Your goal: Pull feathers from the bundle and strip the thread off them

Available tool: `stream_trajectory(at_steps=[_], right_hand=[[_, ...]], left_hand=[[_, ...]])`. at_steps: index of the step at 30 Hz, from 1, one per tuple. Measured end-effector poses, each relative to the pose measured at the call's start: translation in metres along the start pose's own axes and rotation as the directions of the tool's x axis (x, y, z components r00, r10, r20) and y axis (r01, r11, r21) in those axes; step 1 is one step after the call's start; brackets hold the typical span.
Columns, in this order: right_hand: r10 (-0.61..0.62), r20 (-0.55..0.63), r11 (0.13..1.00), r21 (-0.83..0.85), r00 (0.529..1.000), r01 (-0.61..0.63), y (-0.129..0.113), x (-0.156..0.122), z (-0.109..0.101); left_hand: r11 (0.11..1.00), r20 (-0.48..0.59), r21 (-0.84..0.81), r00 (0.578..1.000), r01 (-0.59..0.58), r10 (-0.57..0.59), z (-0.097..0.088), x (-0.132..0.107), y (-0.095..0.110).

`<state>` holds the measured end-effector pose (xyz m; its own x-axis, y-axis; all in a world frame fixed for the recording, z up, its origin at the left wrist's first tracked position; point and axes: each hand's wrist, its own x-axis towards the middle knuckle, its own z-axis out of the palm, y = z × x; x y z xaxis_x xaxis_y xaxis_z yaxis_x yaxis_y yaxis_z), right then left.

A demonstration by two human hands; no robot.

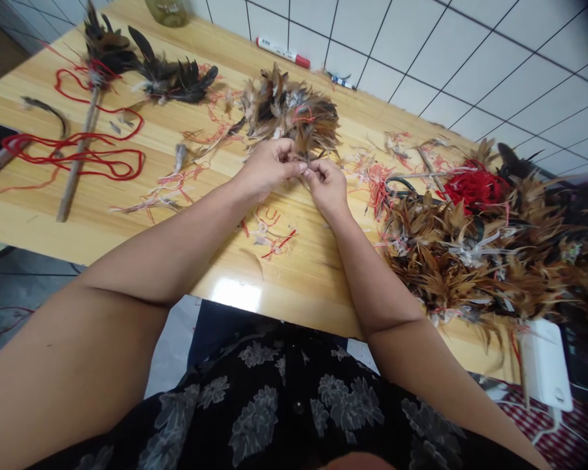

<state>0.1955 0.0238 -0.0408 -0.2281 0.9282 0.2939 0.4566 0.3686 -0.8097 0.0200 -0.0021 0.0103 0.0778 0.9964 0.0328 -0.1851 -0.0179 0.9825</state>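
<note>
My left hand (pixel 270 166) and my right hand (pixel 328 188) meet over the middle of the table, fingertips pinched together. Between them stands a small brown feather (pixel 302 140), its lower end hidden by the fingers. Just beyond lies a heap of brown and grey feathers (pixel 289 108) with a bit of red string on it. Nearer to me, red and white string scraps (pixel 274 241) lie on the wood.
A wooden stick (pixel 78 153) tipped with dark feathers lies at left, with red cord (pixel 122 171) looped over it. Brown feather bundles (pixel 451 254) and red string (pixel 477 186) cover the right side. A red-capped marker (pixel 281 52) lies by the tiled wall (pixel 372 39).
</note>
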Motion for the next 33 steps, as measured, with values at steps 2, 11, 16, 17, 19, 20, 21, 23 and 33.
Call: stream_trajectory(at_steps=[2,11,16,17,19,20,21,23,33], right_hand=[[0.023,-0.001,0.998,0.065,1.0,-0.023,-0.003,-0.002,0.0],[0.131,0.009,0.909,0.398,0.991,-0.124,-0.022,-0.004,-0.012],[0.105,0.086,0.888,0.441,0.991,-0.132,-0.022,-0.004,-0.012],[0.095,0.096,0.886,0.446,0.991,-0.128,-0.022,-0.004,-0.013],[0.081,0.11,0.882,0.456,0.991,-0.122,-0.023,-0.004,-0.015],[0.081,0.116,0.881,0.457,0.99,-0.125,-0.024,-0.004,-0.016],[0.086,0.122,0.881,0.455,0.989,-0.133,-0.025,-0.004,-0.017],[0.107,0.133,0.88,0.448,0.985,-0.156,-0.027,-0.004,-0.019],[0.22,0.098,0.789,0.567,0.971,-0.236,0.0,0.008,-0.021]], left_hand=[[1.0,-0.007,-0.009,1.0,0.003,-0.003,-0.003,0.002,0.001],[0.997,-0.002,-0.077,1.0,0.022,-0.022,-0.016,0.011,0.002],[0.997,0.04,-0.041,0.997,0.062,-0.061,-0.012,0.006,0.003],[0.997,0.041,-0.041,0.997,0.069,-0.067,-0.011,0.004,0.004],[0.996,0.054,-0.049,0.996,0.076,-0.074,-0.008,0.003,0.007],[0.995,0.066,-0.056,0.995,0.083,-0.079,-0.007,0.002,0.008],[0.994,0.082,-0.066,0.993,0.088,-0.082,-0.007,0.002,0.01],[0.992,0.117,-0.075,0.989,0.097,-0.088,-0.006,0.001,0.012],[0.997,0.036,-0.047,0.997,0.067,-0.065,0.001,-0.004,0.009]])
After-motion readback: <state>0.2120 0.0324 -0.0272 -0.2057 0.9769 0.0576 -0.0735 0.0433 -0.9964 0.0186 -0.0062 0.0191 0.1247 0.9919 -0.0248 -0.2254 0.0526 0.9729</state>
